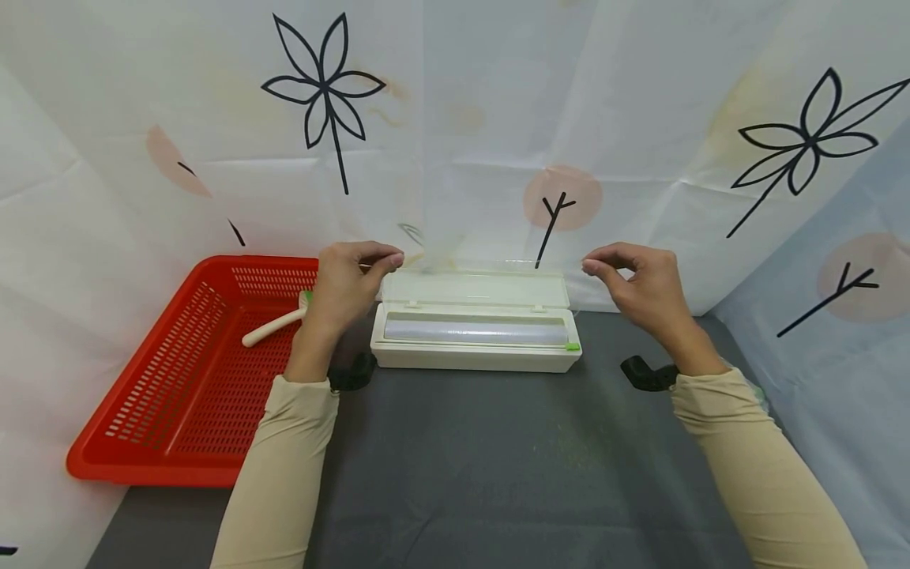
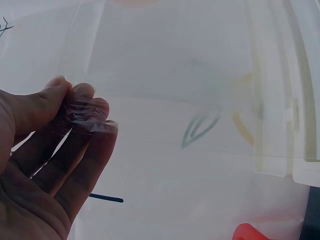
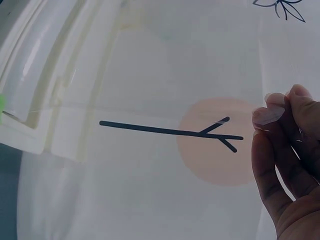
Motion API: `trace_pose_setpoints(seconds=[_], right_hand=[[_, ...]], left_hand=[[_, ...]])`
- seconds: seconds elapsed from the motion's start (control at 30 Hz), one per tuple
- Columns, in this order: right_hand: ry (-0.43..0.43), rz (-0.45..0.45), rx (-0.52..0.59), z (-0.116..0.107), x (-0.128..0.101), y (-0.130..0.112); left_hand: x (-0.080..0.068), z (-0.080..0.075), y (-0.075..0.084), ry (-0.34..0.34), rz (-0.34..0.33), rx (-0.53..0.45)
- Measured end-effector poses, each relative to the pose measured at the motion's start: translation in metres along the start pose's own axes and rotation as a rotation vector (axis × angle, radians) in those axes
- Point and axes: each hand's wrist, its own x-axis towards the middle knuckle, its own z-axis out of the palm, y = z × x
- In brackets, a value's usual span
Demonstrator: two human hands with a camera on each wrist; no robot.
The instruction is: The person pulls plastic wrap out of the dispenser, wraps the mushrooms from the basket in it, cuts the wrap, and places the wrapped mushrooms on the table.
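Note:
A sheet of clear cling film point(image 2: 86, 111) stretches between both hands, above and behind a white cling film dispenser box point(image 1: 476, 361). My left hand point(image 1: 348, 276) pinches one corner of it between thumb and fingertips, where the film bunches in the left wrist view. The other corner point(image 3: 270, 116) is pinched by my right hand point(image 1: 643, 284), to the right of the box. The box's lid point(image 1: 476, 290) stands raised at the back. Inside lies the film roll point(image 1: 476, 329), and a green slider point(image 1: 573, 346) sits at the right end of the front edge.
A red plastic basket point(image 1: 88, 462) stands on the left, partly behind my left forearm. In it lies a white-handled tool point(image 1: 273, 326) with a green part, its head partly hidden. A patterned white cloth point(image 1: 469, 103) hangs behind the grey tabletop point(image 1: 498, 458).

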Motion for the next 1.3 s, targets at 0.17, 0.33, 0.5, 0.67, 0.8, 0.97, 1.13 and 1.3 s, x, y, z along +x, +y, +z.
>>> trace_pose_setpoints(seconds=[0.17, 0.33, 0.5, 0.67, 0.8, 0.97, 1.13, 1.3], right_hand=[[0.013, -0.005, -0.017, -0.003, 0.000, -0.004], [0.030, -0.025, -0.017, -0.006, 0.000, -0.006], [0.045, -0.037, -0.017, -0.009, -0.001, -0.008], [0.053, -0.043, -0.013, -0.012, -0.003, -0.011], [0.060, -0.049, 0.002, -0.015, -0.003, -0.015], [0.070, -0.053, 0.026, -0.017, -0.003, -0.017], [0.090, -0.066, 0.084, -0.022, -0.003, -0.021], [0.110, -0.101, 0.126, -0.025, -0.002, -0.026]], left_hand=[[-0.001, -0.003, 0.002, 0.010, 0.007, -0.016], [-0.002, -0.006, 0.005, 0.021, 0.026, -0.031], [-0.003, -0.008, 0.009, 0.026, 0.042, -0.034], [-0.005, -0.010, 0.012, 0.035, 0.059, -0.034], [-0.006, -0.011, 0.014, 0.046, 0.069, -0.038], [-0.007, -0.013, 0.018, 0.059, 0.072, -0.041], [-0.009, -0.015, 0.024, 0.074, 0.070, -0.047], [-0.010, -0.018, 0.030, 0.095, 0.072, -0.051]])
